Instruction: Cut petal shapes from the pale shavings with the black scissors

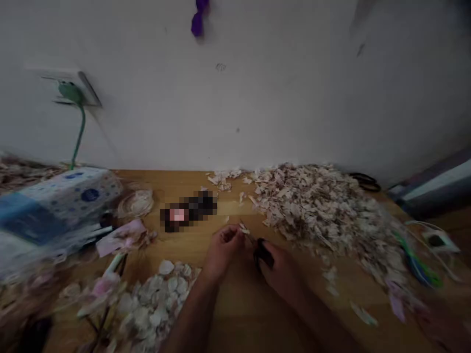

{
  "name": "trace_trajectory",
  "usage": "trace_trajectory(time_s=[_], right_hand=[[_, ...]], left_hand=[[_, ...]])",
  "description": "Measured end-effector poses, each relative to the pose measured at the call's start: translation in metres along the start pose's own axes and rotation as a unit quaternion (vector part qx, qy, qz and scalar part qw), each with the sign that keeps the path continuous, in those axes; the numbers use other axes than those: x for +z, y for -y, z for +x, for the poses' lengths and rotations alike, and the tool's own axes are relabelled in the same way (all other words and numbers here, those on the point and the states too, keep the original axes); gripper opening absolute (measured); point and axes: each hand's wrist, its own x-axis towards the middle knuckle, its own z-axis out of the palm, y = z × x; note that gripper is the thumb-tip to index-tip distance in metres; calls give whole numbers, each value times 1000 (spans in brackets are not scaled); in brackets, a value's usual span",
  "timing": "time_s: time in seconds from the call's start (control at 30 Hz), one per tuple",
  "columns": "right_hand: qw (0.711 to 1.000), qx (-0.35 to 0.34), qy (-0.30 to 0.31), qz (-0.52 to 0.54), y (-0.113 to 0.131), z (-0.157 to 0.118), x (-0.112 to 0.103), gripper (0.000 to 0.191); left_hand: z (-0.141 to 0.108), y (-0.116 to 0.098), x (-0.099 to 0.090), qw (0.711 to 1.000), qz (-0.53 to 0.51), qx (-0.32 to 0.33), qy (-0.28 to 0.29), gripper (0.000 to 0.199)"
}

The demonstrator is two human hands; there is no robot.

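Note:
My left hand (225,247) is closed in a pinch on a small pale piece (243,229) near the middle of the wooden table. Just to its right, my right hand (280,267) is wrapped round the black handles of scissors (263,254), whose blades point toward the pale piece and are hard to make out. A large heap of pale, dry-looking scraps (312,206) lies beyond my right hand. Whitish round flakes (158,299) are piled beside my left forearm.
A blurred-out dark object (189,211) lies behind my left hand. At the left are a tissue pack (84,191), pink artificial flowers (101,287) and a green cable (79,132). Green and blue cords (421,264) lie right. A wall (235,98) closes off the table's back (176,176).

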Motion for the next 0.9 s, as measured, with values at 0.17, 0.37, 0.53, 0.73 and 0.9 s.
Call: trace_trajectory(time_s=[0.17, 0.37, 0.53, 0.73, 0.9], right_hand=[[1000, -7, -2, 10, -6, 0, 1, 34], [1000, -7, -12, 13, -6, 0, 3, 28], [1000, 0, -5, 14, -5, -1, 2, 30], [1000, -8, -1, 17, -6, 0, 2, 28], [1000, -1, 8, 28, -6, -1, 2, 28]], left_hand=[[1, 0, 1, 999, -40, -9, 3, 23], [-1, 1, 7, 994, -102, -23, -14, 20], [-2, 0, 8, 994, -102, -15, -18, 18], [0, -1, 4, 998, -62, 6, -8, 20], [1, -3, 2, 999, -29, 16, -9, 22]])
